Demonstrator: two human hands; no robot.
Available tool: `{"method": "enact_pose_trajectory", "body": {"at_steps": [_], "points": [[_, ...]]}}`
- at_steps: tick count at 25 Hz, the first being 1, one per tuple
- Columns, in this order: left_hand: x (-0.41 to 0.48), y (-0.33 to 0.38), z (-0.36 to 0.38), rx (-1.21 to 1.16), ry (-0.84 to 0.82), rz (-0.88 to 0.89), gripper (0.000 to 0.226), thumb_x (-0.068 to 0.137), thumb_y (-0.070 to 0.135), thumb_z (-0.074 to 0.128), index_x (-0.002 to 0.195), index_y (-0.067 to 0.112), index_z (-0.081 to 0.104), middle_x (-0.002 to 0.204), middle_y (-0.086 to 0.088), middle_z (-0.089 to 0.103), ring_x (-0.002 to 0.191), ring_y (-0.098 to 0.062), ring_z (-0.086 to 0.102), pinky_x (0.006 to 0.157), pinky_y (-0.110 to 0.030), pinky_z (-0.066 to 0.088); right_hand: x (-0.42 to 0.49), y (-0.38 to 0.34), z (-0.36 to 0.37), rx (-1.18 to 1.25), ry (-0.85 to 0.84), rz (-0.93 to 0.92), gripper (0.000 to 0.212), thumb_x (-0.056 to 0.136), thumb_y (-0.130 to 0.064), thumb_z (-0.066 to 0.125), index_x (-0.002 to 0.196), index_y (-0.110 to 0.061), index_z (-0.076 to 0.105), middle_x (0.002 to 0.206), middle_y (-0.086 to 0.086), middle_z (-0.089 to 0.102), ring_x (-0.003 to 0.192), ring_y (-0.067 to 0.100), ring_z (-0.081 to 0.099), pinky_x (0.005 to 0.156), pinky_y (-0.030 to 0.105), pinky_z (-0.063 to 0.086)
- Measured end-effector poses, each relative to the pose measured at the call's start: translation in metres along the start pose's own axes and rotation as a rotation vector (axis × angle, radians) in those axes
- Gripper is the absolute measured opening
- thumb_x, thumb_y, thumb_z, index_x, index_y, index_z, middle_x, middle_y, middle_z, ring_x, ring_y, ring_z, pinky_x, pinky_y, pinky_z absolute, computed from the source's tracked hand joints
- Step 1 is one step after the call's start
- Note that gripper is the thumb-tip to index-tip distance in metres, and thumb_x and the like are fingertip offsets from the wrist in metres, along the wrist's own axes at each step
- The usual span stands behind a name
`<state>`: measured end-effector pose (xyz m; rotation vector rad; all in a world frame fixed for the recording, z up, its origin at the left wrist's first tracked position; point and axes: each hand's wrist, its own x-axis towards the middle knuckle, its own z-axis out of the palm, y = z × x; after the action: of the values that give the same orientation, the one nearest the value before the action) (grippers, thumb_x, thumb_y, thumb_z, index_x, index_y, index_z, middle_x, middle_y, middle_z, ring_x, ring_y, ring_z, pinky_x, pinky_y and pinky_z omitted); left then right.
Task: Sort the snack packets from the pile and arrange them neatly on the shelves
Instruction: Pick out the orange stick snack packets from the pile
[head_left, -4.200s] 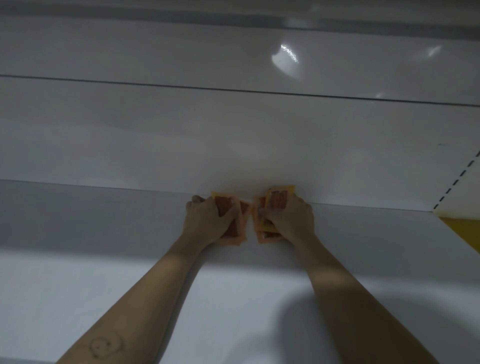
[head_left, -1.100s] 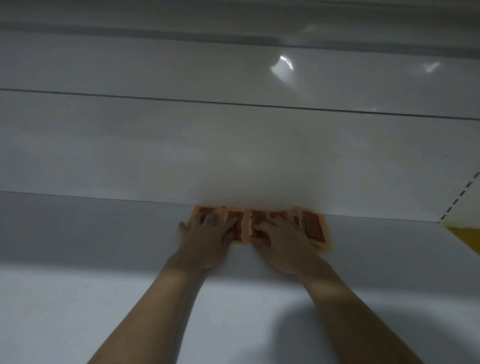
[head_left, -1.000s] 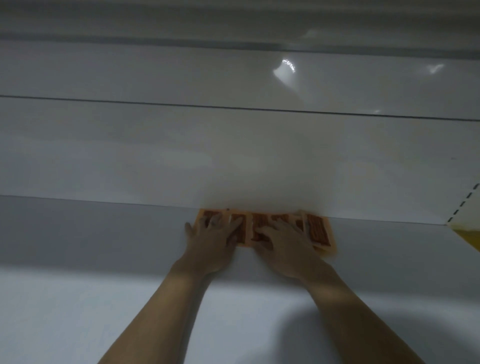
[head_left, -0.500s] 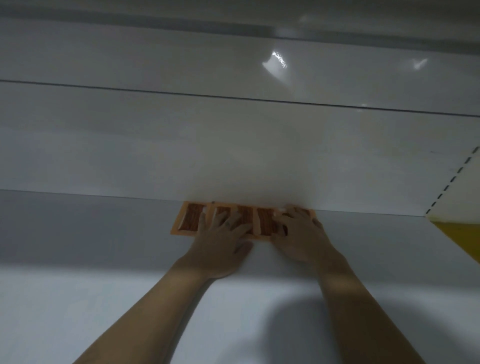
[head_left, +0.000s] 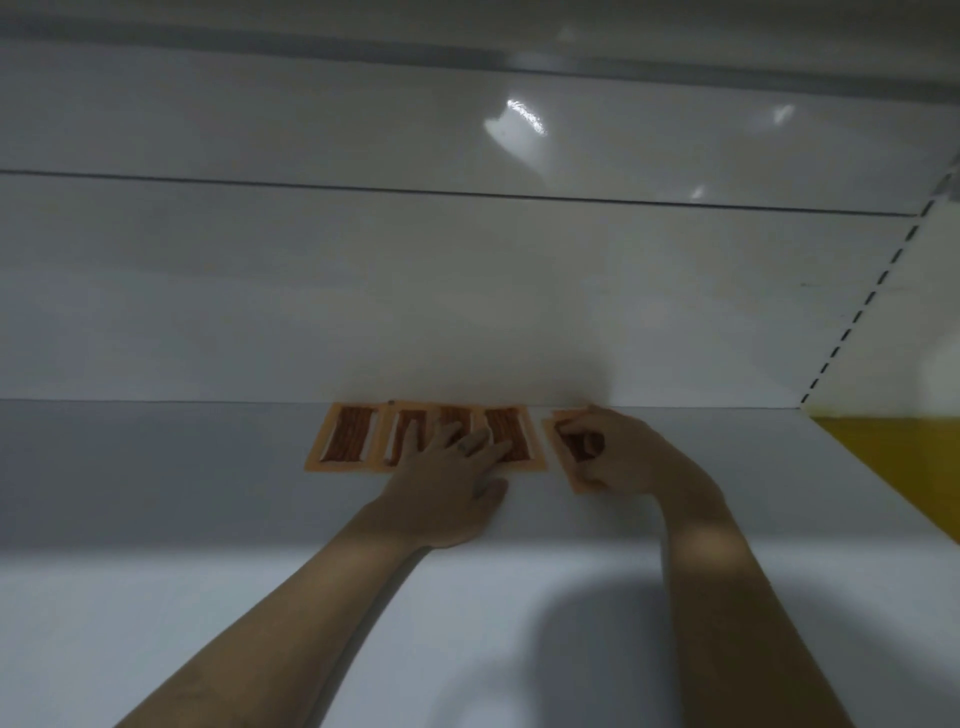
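Several orange snack packets with brown striped windows lie flat in a row at the back of a white shelf (head_left: 156, 467), against its rear panel. The leftmost packet (head_left: 347, 439) lies uncovered. My left hand (head_left: 447, 483) rests with straight fingers on the middle packets (head_left: 506, 434). My right hand (head_left: 623, 457) pinches the rightmost packet (head_left: 574, 452), thumb on top, a little apart from the row and slightly skewed.
The glossy white back panel (head_left: 467, 291) rises behind the row. A slotted upright (head_left: 862, 312) and a yellow side panel (head_left: 893, 457) bound the shelf on the right. Another shelf's underside (head_left: 467, 57) runs overhead.
The packets went from two held stacks to a flat row. Since half a second ago my right hand has drawn the end packet rightward, opening a gap, while my left hand stays pressed on the middle ones.
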<state>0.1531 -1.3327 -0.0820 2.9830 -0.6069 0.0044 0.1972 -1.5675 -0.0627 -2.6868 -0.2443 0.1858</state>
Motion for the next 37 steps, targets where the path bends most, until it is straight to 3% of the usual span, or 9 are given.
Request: {"method": "enact_pose_trajectory", "body": {"at_steps": [4,7,10,15,19,22,29,32,37], "points": [[-0.002,0.003,-0.001,0.015,-0.003,-0.005,0.059,0.101,0.049,0.028,0.155,0.037,0.010,0.165,0.004,0.008,0.150,-0.027,0.005,0.118,-0.059,0.001,-0.005,0.002,-0.008,0.068,0.010,0.081,0.059,0.069,-0.028,0.076,0.126,-0.032,0.063,0.146,-0.001,0.045,0.134,0.022,0.043,0.100,0.023,0.036],[-0.004,0.013,-0.005,0.094,0.132,0.054,0.061,0.094,0.046,0.026,0.151,0.026,0.031,0.157,-0.006,0.031,0.144,-0.031,0.025,0.115,-0.056,0.010,-0.003,0.001,-0.010,-0.006,0.135,0.190,0.073,0.072,-0.073,0.040,0.135,-0.038,0.052,0.149,0.002,0.044,0.138,0.027,0.039,0.111,0.038,0.033],[-0.002,0.039,-0.014,0.123,0.195,0.101,0.061,0.087,0.048,0.018,0.127,0.027,0.058,0.129,0.001,0.058,0.126,-0.025,0.043,0.104,-0.049,0.022,-0.005,-0.002,-0.008,-0.003,0.134,0.262,0.054,0.087,-0.054,0.055,0.137,-0.035,0.049,0.142,0.003,0.052,0.130,0.029,0.046,0.108,0.041,0.036],[0.002,0.079,-0.019,0.012,0.067,0.100,0.048,0.096,0.039,0.033,0.145,0.035,0.035,0.112,-0.003,0.064,0.110,-0.029,0.050,0.105,-0.056,0.021,-0.002,-0.004,-0.014,0.078,0.047,0.288,0.092,0.075,-0.036,0.081,0.150,-0.020,0.030,0.149,0.016,0.037,0.137,0.038,0.030,0.109,0.037,0.030],[0.011,0.091,-0.014,-0.190,0.076,0.021,0.034,0.094,0.037,0.032,0.110,0.019,0.056,0.109,-0.007,0.066,0.107,-0.034,0.057,0.098,-0.043,0.036,-0.007,0.002,-0.016,0.346,0.193,0.365,0.114,0.066,-0.036,0.089,0.154,-0.018,0.019,0.152,0.021,0.020,0.137,0.042,0.029,0.106,0.042,0.038],[0.025,0.100,-0.005,-0.238,0.096,-0.021,0.038,0.089,0.041,0.033,0.097,0.017,0.061,0.101,-0.011,0.069,0.099,-0.036,0.062,0.082,-0.039,0.045,-0.013,0.012,-0.013,0.475,0.385,0.385,0.084,0.078,-0.032,0.080,0.143,-0.001,0.038,0.140,0.020,0.049,0.128,0.033,0.048,0.093,0.031,0.041],[0.023,0.104,0.005,-0.306,0.142,0.075,0.054,0.081,0.040,0.030,0.125,0.019,0.055,0.114,-0.006,0.068,0.098,-0.034,0.061,0.084,-0.034,0.048,-0.011,-0.001,-0.003,0.614,0.240,0.309,0.022,0.066,-0.021,0.082,0.073,-0.006,0.068,0.065,0.007,0.066,0.073,0.027,0.069,0.055,0.028,0.052],[0.015,0.104,0.004,-0.425,0.179,0.116,0.038,0.090,0.032,0.038,0.115,0.016,0.062,0.113,-0.006,0.067,0.095,-0.030,0.064,0.079,-0.032,0.048,-0.013,-0.001,-0.004,0.773,0.238,0.287,0.026,0.053,-0.016,0.080,0.074,-0.004,0.069,0.066,0.014,0.071,0.063,0.032,0.071,0.061,0.047,0.060],[0.005,0.094,-0.021,-0.797,0.340,-0.226,0.050,0.096,0.024,0.058,0.143,0.015,0.041,0.124,0.001,0.055,0.108,-0.020,0.060,0.087,-0.022,0.043,-0.020,-0.010,-0.012,1.130,0.345,0.052,0.014,0.078,-0.001,0.072,0.091,-0.007,0.072,0.088,0.017,0.073,0.081,0.035,0.071,0.076,0.050,0.059]]}}
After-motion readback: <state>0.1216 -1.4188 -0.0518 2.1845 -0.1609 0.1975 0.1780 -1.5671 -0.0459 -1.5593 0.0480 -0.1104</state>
